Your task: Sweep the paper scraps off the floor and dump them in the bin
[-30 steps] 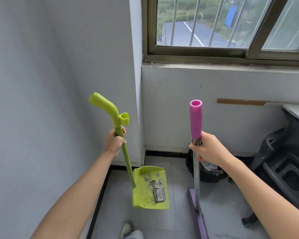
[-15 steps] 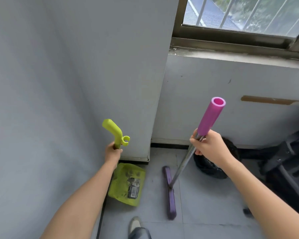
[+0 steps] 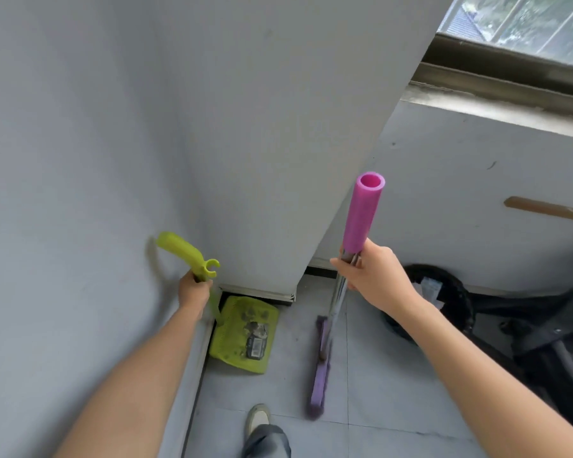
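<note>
Left hand (image 3: 194, 290) clamps the plastic dustpan (image 3: 242, 335) by its stem, right hand (image 3: 371, 279) the broom (image 3: 334, 309) pole; both likely light, stiff; bin (image 3: 460, 312) at three o'clock.

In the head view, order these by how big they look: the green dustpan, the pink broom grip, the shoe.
1. dustpan
2. pink grip, flattered by being nearest the camera
3. shoe, partly under a trouser leg
</note>
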The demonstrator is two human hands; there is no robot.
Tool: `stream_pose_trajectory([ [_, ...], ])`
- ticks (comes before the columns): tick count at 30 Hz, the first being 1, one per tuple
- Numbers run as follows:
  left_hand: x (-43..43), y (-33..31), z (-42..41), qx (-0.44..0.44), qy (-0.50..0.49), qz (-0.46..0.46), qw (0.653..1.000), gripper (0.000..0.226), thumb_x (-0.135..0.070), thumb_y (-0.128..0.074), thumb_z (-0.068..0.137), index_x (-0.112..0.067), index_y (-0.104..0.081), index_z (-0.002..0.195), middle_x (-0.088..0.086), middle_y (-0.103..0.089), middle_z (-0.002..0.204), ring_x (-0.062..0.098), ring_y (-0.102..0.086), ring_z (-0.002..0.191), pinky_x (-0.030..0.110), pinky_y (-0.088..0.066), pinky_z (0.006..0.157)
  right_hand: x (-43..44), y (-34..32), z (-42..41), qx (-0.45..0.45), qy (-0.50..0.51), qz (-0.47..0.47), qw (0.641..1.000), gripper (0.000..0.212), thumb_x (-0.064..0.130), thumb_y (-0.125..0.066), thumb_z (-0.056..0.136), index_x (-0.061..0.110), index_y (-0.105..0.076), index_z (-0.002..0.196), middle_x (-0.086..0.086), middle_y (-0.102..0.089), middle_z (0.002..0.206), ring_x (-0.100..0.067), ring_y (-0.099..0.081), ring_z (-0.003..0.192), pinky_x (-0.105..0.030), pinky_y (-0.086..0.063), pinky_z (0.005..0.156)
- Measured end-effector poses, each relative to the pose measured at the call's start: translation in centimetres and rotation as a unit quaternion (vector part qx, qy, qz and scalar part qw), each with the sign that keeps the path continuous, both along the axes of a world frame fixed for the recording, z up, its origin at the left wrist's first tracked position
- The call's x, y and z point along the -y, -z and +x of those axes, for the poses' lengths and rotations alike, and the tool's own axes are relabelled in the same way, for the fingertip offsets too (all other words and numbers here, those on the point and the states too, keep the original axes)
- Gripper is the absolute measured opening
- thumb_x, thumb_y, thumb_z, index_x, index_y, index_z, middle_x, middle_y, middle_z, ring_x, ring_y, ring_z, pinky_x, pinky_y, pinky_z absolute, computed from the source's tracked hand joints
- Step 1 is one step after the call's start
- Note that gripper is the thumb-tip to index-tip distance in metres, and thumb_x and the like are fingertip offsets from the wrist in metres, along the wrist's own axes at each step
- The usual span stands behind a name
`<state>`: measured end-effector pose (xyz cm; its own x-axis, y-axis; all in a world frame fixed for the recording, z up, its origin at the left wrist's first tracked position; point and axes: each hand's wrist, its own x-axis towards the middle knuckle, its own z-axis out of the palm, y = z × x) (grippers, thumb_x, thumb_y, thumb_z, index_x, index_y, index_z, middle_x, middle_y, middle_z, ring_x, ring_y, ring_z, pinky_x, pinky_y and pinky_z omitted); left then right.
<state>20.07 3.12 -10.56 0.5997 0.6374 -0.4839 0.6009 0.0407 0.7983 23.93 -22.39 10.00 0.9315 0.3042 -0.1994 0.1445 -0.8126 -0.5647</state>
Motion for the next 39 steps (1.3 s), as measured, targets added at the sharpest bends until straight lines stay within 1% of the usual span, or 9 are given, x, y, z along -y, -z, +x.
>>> stream_pose_trajectory([
  [3,-1.1,-0.5,-0.1,0.001,0.025,0.006,1.000,0.026,0.001,-0.052,0.091,-0.001,-0.057,0.117,0.010,-0.053,0.097,0.017,-0.048,0.070,0.014,-0.039,0.057,-2.0,0.5,0.1,0.004,-0.025,-0.010,1.000,0.023,0.025,-0.058,0.088,0.005,-0.050,0.097,-0.012,-0.066,0.085,-0.030,-0.062,0.078,-0.040,-0.051,0.077],
  [7,-1.2,-0.9,-0.7,0.011,0.016,-0.032,0.999,0.033,-0.010,-0.052,0.094,0.001,-0.052,0.125,0.007,-0.054,0.102,0.018,-0.047,0.091,0.024,-0.034,0.077,-5.0,0.8,0.0,0.008,-0.053,-0.016,0.998,0.021,0.025,-0.056,0.088,0.009,-0.044,0.087,-0.013,-0.062,0.078,-0.034,-0.061,0.077,-0.035,-0.048,0.071],
  [11,-1.2,-1.6,-1.5,0.006,0.027,-0.043,0.999,0.038,-0.019,-0.052,0.095,-0.003,-0.051,0.129,0.012,-0.056,0.099,0.019,-0.052,0.076,0.026,-0.040,0.063,-8.4,0.6,0.4,0.026,-0.076,0.000,0.997,0.023,0.028,-0.056,0.089,0.014,-0.039,0.082,-0.003,-0.052,0.065,-0.034,-0.061,0.072,-0.036,-0.049,0.067],
  [16,-1.6,-3.0,-3.7,-0.042,0.044,-0.035,0.998,0.054,-0.022,-0.048,0.096,-0.010,-0.031,0.147,0.015,-0.040,0.145,0.029,-0.042,0.132,0.038,-0.036,0.108,-12.6,0.3,1.6,0.031,-0.059,0.071,0.995,0.032,0.027,-0.058,0.088,0.026,-0.034,0.067,-0.002,-0.051,0.064,-0.035,-0.062,0.073,-0.044,-0.053,0.069],
  [22,-0.7,-2.3,-10.0,-0.071,-0.015,-0.081,0.994,0.041,-0.009,-0.045,0.095,-0.002,-0.046,0.135,0.018,-0.053,0.131,0.026,-0.054,0.109,0.031,-0.043,0.092,-16.4,0.5,3.6,0.023,-0.068,0.104,0.992,0.021,0.028,-0.054,0.089,0.012,-0.041,0.089,-0.010,-0.055,0.079,-0.039,-0.063,0.079,-0.049,-0.052,0.074],
  [26,-0.2,-2.3,-13.5,-0.071,-0.075,-0.110,0.989,0.037,-0.009,-0.046,0.095,-0.003,-0.049,0.131,0.008,-0.054,0.089,0.019,-0.050,0.076,0.024,-0.036,0.063,-18.5,0.9,4.6,0.006,-0.126,0.085,0.988,0.017,0.023,-0.051,0.090,0.009,-0.044,0.098,-0.009,-0.052,0.081,-0.038,-0.062,0.082,-0.048,-0.051,0.076],
  [30,0.3,-3.1,-15.5,-0.069,-0.109,-0.106,0.986,0.036,-0.011,-0.045,0.095,-0.005,-0.050,0.130,0.009,-0.052,0.101,0.022,-0.050,0.086,0.025,-0.036,0.075,-20.0,1.5,5.5,-0.005,-0.161,0.067,0.985,0.019,0.018,-0.047,0.092,0.008,-0.043,0.108,-0.010,-0.050,0.084,-0.028,-0.052,0.076,-0.044,-0.048,0.073],
  [34,0.8,-4.3,-16.5,-0.064,-0.129,-0.092,0.985,0.035,-0.012,-0.044,0.096,-0.005,-0.049,0.130,0.009,-0.052,0.104,0.022,-0.050,0.088,0.027,-0.036,0.078,-20.6,2.2,5.9,-0.055,-0.180,0.064,0.980,0.044,0.011,-0.046,0.088,0.009,-0.038,0.131,-0.018,-0.059,0.114,-0.026,-0.051,0.082,-0.046,-0.051,0.084],
  [39,1.4,-5.0,-17.3,-0.057,-0.136,-0.082,0.986,0.035,-0.012,-0.044,0.096,-0.006,-0.049,0.130,0.008,-0.051,0.107,0.023,-0.051,0.089,0.028,-0.037,0.079,-17.7,2.4,5.1,-0.110,-0.181,0.096,0.973,0.061,0.011,-0.047,0.090,0.015,-0.022,0.145,-0.016,-0.040,0.141,-0.020,-0.046,0.098,-0.036,-0.043,0.085],
])
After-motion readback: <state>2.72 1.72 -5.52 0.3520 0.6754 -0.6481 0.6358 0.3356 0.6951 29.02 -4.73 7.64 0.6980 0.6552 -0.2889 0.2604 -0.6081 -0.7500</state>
